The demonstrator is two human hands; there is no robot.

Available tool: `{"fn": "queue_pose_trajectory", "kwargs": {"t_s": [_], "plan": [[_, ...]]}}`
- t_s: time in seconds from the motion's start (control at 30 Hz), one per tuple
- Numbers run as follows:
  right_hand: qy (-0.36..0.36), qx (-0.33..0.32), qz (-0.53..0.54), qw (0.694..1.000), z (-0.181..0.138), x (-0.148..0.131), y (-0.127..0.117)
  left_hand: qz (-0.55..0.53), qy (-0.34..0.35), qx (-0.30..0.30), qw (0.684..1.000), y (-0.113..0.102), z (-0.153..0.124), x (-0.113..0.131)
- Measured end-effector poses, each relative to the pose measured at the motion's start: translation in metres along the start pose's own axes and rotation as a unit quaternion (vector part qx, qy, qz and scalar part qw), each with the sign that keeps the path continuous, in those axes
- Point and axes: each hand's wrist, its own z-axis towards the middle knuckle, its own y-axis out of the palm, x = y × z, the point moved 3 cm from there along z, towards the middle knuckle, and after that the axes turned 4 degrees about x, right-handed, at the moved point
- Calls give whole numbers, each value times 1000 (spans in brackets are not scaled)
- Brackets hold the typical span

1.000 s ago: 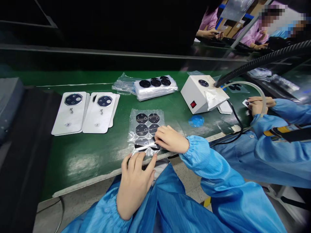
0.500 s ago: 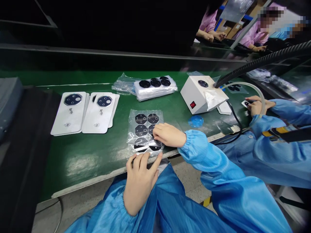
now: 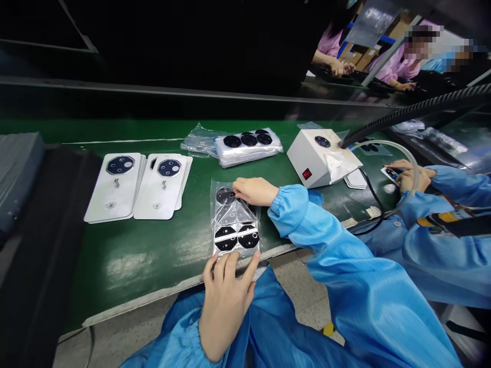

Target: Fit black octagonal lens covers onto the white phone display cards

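Plastic sheet [image 3: 235,221] of black stickers is pinned at the belt's [image 3: 126,255] near edge.
Left hand [image 3: 225,296] presses flat, unclenched; right hand [image 3: 253,191] pinches the far end and should be lifted slowly.

The left hand [image 3: 226,301] lies flat, fingers pressing the near edge of a clear film sheet [image 3: 235,220] of black discs on the green belt [image 3: 126,245]. The right hand [image 3: 253,190] pinches the sheet's far end at 12 o'clock. White cards [image 3: 138,186] lie at 9 o'clock, a bagged stack [image 3: 247,145] at 1 o'clock, a white box [image 3: 320,158] at 2 o'clock. A co-worker's hands [image 3: 408,176] work at 3 o'clock.
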Motion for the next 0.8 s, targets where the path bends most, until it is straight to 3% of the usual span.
{"fn": "queue_pose_trajectory", "kwargs": {"t_s": [0.2, 0.37, 0.47, 0.63, 0.8], "plan": [[51, 11, 42, 998, 21, 16, -4, -15, -8, 6, 1000, -2, -6, -2], [136, 29, 147, 979, 33, 35, -7, -15, -8, 15, 1000, -2, -10, -4], [183, 24, 256, 949, 35, 40, -9, -7, 0, 9, 1000, -3, -11, -5], [222, 11, 437, 871, 33, 40, -6, -5, 5, 15, 1000, -4, -12, -6], [238, 51, 532, 811, 35, 45, 2, -2, 14, 18, 1000, -5, -12, -7]]}}
